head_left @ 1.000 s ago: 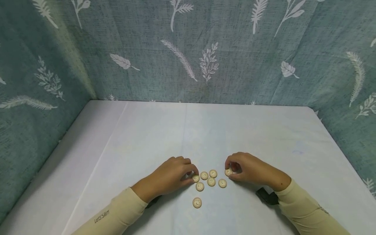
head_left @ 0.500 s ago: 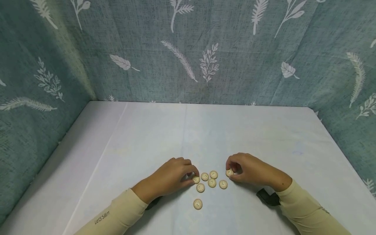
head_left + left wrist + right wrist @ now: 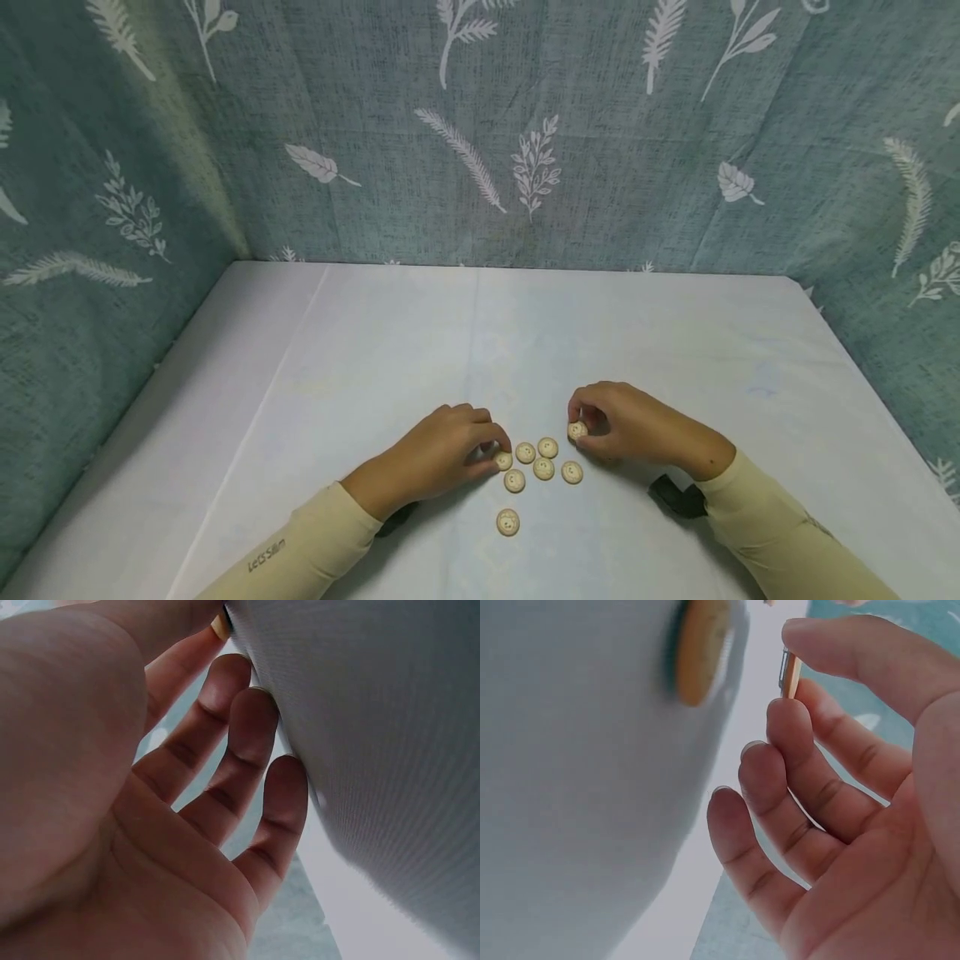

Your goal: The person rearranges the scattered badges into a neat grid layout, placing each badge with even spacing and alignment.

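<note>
My left hand [image 3: 442,454] holds a pale wooden button [image 3: 503,461] by its edge between thumb and forefinger, at the left end of a small group of buttons on the white table. The left wrist view shows only a sliver of it past the thumb, with the other fingertips at the cloth. My right hand [image 3: 637,423] pinches another wooden button [image 3: 577,430] between thumb and fingers. In the right wrist view this button [image 3: 792,675] is edge-on, off the cloth, with a thin metallic-looking strip along one side.
Between the hands lie several similar buttons, among them one button [image 3: 543,468] in the middle and one button [image 3: 572,472] below the right hand. A single button [image 3: 507,522] lies nearer the front. Green leaf-print cloth [image 3: 390,167] hangs behind and along the sides of the table [image 3: 375,333].
My right hand has lifted its button off the table and moved slightly left and away from me. The left hand keeps its place on its button.
</note>
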The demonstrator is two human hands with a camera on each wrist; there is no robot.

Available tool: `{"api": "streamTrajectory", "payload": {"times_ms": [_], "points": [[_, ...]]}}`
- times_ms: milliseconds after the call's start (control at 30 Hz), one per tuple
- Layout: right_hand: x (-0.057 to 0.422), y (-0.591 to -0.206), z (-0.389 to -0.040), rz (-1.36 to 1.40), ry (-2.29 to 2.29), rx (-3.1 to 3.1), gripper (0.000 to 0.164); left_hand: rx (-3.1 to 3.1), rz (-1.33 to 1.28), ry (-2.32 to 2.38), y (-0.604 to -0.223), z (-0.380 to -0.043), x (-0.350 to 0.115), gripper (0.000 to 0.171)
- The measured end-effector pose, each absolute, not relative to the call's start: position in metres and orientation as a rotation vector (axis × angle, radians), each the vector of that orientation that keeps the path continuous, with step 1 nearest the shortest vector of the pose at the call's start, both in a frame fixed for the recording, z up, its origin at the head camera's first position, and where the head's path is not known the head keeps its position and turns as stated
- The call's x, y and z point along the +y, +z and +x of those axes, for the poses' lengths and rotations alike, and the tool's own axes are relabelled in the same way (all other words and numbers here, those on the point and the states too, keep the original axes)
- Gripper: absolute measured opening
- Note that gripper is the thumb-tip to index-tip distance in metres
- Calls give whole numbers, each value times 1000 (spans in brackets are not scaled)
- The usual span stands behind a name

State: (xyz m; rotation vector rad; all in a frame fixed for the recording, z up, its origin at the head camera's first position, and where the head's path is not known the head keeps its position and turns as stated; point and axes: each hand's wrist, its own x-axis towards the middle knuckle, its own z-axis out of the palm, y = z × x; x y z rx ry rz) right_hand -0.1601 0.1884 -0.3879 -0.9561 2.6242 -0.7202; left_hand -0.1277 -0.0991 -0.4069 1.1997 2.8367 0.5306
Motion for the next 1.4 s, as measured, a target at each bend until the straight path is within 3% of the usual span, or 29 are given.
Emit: {"api": "streamTrajectory", "payload": {"times_ms": [1400], "points": [[137, -390, -197, -946, -735, 2564, 12, 2812, 1211, 527, -408, -128, -102, 17]]}}
